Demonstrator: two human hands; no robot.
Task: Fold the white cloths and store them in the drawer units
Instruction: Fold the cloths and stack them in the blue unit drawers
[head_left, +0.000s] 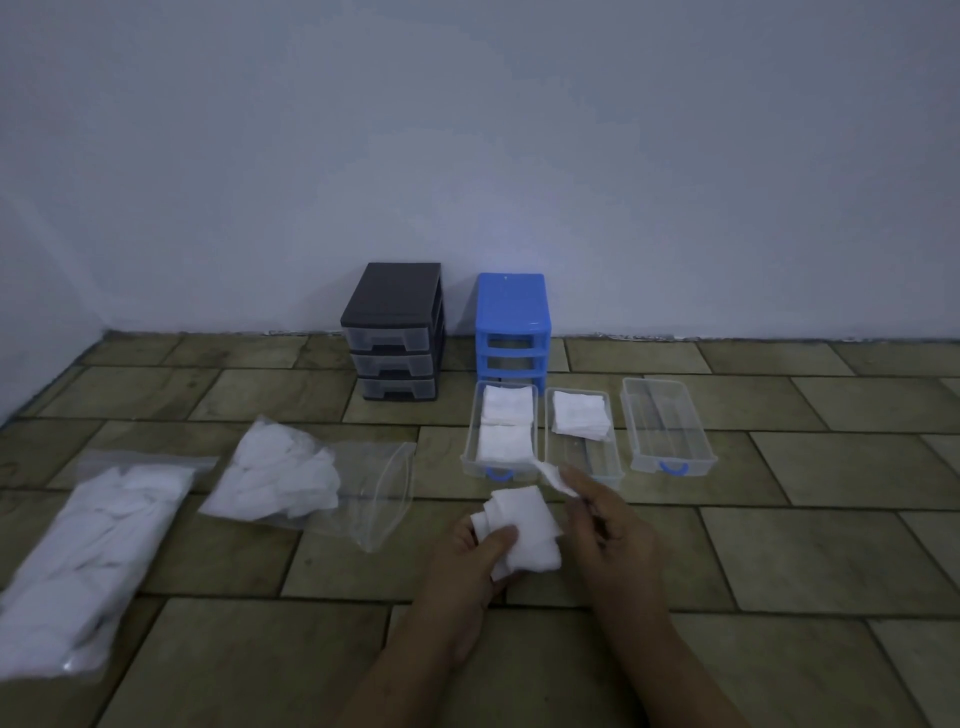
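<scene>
Now: one white cloth (524, 530) in hand, low over the tiled floor (779, 561).
Left hand (467, 556) grips the cloth, thumb on top; right hand (608, 525) pinches its raised corner. Black unit (395, 332), drawers in; blue unit (511, 327), slots bare. Three clear drawers on floor: left drawer (470, 441) and middle drawer (608, 462) hold folded cloths; right drawer (670, 426). Two bags (374, 499) of cloths at left.

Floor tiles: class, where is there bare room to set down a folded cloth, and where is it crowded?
Bare tiles lie right of the empty drawer, and between the black drawer unit and the loose cloth pile. It is crowded in front of the blue drawer unit, where three pulled-out drawers sit side by side, and at left around the two plastic bags.
</scene>
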